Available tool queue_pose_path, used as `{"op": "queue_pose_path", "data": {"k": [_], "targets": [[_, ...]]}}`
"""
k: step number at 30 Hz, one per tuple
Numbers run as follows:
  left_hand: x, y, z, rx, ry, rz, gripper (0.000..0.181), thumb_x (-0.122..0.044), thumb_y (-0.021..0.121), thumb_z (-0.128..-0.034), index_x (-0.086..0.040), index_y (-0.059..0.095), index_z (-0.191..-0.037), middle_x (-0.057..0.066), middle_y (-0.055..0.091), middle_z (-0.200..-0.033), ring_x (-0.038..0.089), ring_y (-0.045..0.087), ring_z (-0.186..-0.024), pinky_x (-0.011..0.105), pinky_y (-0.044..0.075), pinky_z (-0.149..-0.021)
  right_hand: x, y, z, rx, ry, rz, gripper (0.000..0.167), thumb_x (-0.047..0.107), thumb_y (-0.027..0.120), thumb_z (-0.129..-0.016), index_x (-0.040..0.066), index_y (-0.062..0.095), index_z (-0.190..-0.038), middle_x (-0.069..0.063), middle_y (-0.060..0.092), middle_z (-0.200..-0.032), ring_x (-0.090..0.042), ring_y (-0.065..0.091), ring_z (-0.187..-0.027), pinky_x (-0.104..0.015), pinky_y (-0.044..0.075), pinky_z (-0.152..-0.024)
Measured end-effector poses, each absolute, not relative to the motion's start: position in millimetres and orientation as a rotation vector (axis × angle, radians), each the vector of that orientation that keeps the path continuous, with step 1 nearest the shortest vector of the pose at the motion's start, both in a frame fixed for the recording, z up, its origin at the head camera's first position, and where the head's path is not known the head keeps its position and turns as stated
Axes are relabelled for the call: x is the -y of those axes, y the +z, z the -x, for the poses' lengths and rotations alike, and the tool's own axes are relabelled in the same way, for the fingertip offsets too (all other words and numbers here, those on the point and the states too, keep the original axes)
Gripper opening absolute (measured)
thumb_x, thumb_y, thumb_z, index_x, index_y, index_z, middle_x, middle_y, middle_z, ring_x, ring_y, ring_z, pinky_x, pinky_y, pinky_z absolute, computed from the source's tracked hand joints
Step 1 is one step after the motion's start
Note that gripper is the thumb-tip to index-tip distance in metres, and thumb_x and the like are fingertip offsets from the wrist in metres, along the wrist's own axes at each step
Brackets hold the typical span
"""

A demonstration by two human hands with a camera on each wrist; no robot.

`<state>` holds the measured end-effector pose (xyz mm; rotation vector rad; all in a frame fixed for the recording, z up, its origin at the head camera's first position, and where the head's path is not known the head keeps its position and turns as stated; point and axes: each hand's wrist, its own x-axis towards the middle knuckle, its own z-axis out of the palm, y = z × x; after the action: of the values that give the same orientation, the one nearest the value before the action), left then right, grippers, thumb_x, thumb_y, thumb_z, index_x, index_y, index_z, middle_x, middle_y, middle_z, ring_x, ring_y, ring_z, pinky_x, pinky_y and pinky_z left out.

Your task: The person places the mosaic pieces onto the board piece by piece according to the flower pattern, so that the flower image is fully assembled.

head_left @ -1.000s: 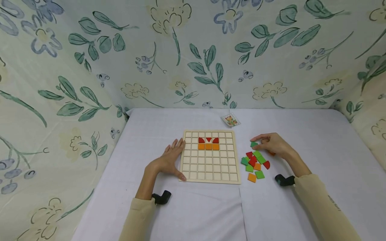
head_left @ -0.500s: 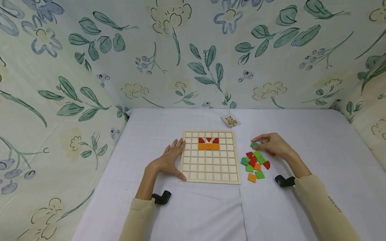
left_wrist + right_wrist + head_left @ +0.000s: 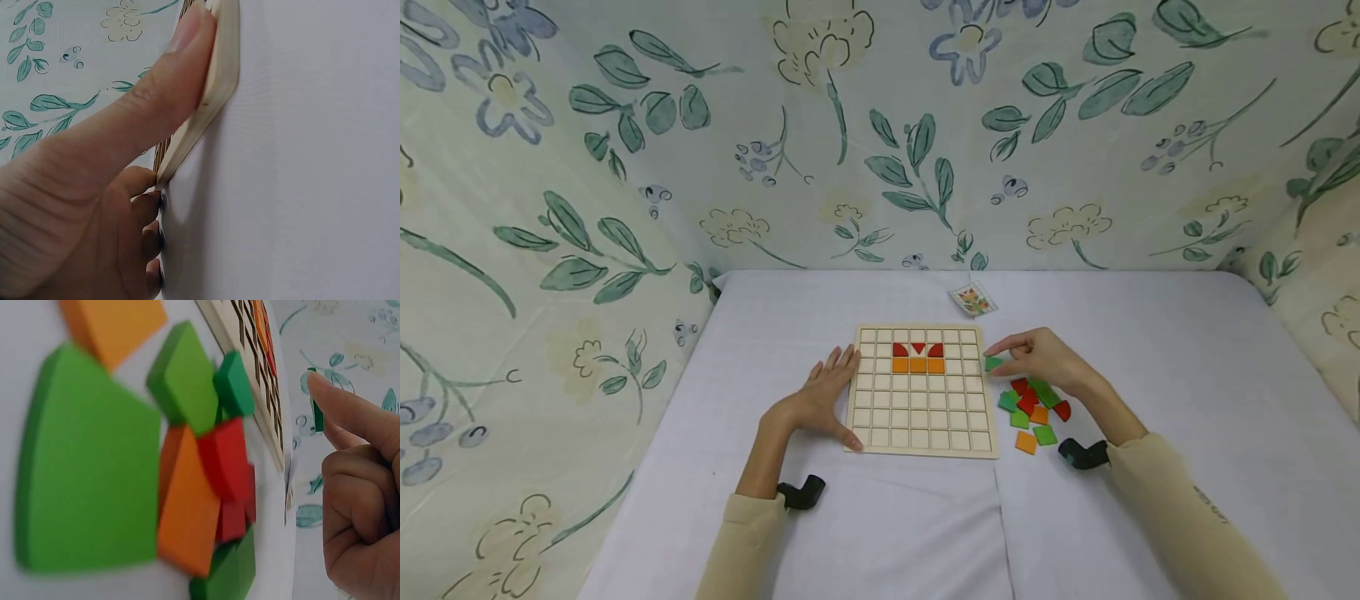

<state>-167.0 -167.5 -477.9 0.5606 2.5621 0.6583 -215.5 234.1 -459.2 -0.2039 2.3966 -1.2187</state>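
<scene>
My left hand (image 3: 820,398) rests at the left edge of a wooden grid board (image 3: 925,418), fingers spread. In the left wrist view, the thumb (image 3: 147,94) presses on the corner of the board (image 3: 228,62) while the other fingers touch its side. Between thumb and forefinger, my right hand (image 3: 1051,363) pinches a dark green tile (image 3: 992,364) by the board's right edge. The right wrist view has that green tile (image 3: 317,409) seen edge-on, raised off the table. Red shapes (image 3: 918,348) and a row of orange squares (image 3: 918,365) sit in the upper cells.
A loose pile of red, green and orange tiles (image 3: 1027,403) lies right of the board, below my right hand. Behind the board is a small patterned card (image 3: 973,299). White cloth (image 3: 775,308) covers the table, and a floral curtain (image 3: 880,133) hangs behind.
My right hand has moved left from beyond the pile to the board's right edge, carrying the green tile. The left hand and the board have stayed put.
</scene>
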Motion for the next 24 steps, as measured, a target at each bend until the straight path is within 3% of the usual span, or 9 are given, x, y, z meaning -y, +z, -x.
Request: {"op": "queue_pose_path", "data": {"k": [5,15,24], "targets": [[168,-479,167,-2.564,0.657,-0.574,0.154,-0.049,0.1,-0.057,-0.008,0.001,-0.167,0.007,-0.007,-0.176,0.031,-0.011,-0.163,0.053,-0.003,-0.134,-198,-459,215,-2.334,-1.233,0.304,0.033,0.023,0.086,-0.085,0.009,0.078,-0.115,0.006,0.026,-0.058,-0.012,0.025,-0.053,-0.024,0.021,-0.05],[168,-482,169,-2.557,0.644,-0.583,0.153,-0.051,0.099,-0.0584,-0.008,0.0,-0.167,0.008,-0.008,-0.175,0.031,-0.013,-0.163,0.052,-0.003,-0.134,-161,-475,218,-2.283,-1.197,0.47,0.026,0.016,0.087,-0.083,0.007,0.08,-0.107,0.005,0.033,-0.057,-0.012,0.029,-0.055,-0.023,0.029,-0.057],[168,-480,168,-2.561,0.642,-0.586,0.153,-0.05,0.099,-0.0584,-0.008,0.0,-0.167,0.008,-0.008,-0.175,0.031,-0.012,-0.163,0.052,-0.003,-0.134,-157,-477,219,-2.279,-1.209,0.493,0.025,0.012,0.086,-0.083,0.008,0.081,-0.107,0.004,0.035,-0.057,-0.012,0.03,-0.054,-0.021,0.029,-0.054]]}}
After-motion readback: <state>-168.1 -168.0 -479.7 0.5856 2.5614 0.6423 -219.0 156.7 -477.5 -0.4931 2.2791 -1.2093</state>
